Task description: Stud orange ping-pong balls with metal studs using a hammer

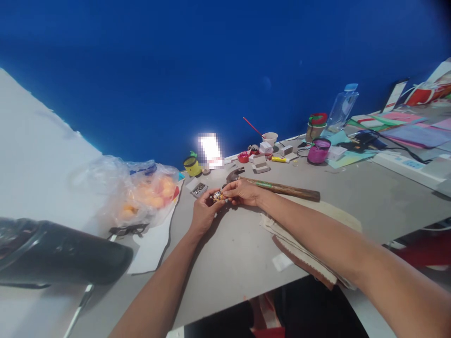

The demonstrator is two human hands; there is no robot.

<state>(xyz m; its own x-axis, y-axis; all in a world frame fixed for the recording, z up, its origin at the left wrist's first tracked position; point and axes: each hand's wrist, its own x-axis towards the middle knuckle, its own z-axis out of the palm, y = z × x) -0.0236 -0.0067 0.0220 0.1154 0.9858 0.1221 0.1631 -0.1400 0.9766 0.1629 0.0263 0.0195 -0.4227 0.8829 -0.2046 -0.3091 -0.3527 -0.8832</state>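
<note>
Over the grey table, my left hand [204,211] is closed round a small round ball studded with shiny metal pieces [217,196]. From the other side the fingertips of my right hand [243,192] pinch together at the ball's edge; what sits between them is too small to make out. Just behind my left hand stands a small open box [199,188] of shiny metal bits. A claw hammer [282,188] with a wooden handle lies behind my right hand. Beneath my right forearm is a folded beige cloth [310,211].
Plastic bags of orange balls [151,192] lie at left, near a black roll [63,251]. Along the blue wall stand a yellow pot [192,165], a paper cup [270,138], a purple pot [319,151] and a plastic bottle [342,110]. A white power strip [412,169] lies at right.
</note>
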